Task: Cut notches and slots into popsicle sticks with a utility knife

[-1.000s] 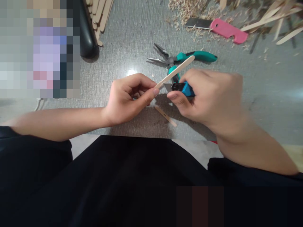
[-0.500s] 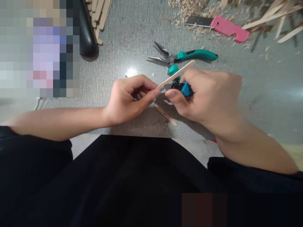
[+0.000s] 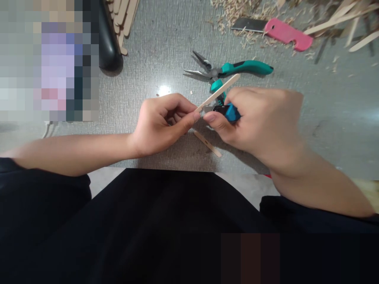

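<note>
My left hand [image 3: 167,124] pinches the lower end of a wooden craft stick [image 3: 220,90], which slants up to the right. In my right hand [image 3: 257,118] is a utility knife [image 3: 232,112] with a blue and black handle; its short blade points left and meets the stick beside my left fingertips. I cannot tell how deep the blade sits in the wood. Below the hands, a shorter stick piece [image 3: 207,144] with a small dark slot lies on the table. Just beyond them rest teal-handled needle-nose pliers [image 3: 216,73], jaws apart, one handle partly hidden by the stick and my right hand.
A pink-handled cutter [image 3: 287,34] lies at the upper right among wood shavings [image 3: 227,14] and split strips [image 3: 337,19]. At the upper left, a black rounded object [image 3: 110,43] stands beside a pile of craft sticks [image 3: 126,17]. The table's front edge [image 3: 171,169] runs close to my body.
The knife and my right thumb have shifted slightly left, toward my left fingertips. The stick's free end has moved a little left and up. My left hand stays in place.
</note>
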`<act>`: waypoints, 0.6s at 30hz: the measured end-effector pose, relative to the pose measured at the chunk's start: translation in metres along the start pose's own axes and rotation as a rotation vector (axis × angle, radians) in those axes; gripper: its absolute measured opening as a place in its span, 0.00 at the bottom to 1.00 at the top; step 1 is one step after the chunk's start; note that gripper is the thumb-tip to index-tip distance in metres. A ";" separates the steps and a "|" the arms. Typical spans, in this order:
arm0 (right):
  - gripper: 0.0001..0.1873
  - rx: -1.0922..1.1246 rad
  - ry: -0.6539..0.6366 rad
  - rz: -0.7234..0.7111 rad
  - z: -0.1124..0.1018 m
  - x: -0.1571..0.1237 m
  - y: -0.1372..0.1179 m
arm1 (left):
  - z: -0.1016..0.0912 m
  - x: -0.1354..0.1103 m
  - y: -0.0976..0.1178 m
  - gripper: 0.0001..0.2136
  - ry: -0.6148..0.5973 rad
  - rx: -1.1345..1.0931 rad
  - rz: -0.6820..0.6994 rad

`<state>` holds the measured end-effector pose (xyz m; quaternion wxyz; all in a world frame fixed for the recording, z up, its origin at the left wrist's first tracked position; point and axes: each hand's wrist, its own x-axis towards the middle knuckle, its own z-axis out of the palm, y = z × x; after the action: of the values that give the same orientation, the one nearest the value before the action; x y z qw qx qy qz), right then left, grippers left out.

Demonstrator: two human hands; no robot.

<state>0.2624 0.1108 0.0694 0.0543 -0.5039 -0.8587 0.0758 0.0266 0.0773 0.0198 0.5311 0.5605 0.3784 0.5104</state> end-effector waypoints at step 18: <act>0.25 0.494 0.292 0.024 0.003 -0.002 -0.023 | 0.005 -0.002 -0.010 0.15 0.079 0.137 0.163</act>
<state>0.2431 0.0976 0.0706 0.2976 -0.4909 -0.7914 0.2100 0.0321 0.0763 0.0102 0.4329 0.6039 0.3863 0.5465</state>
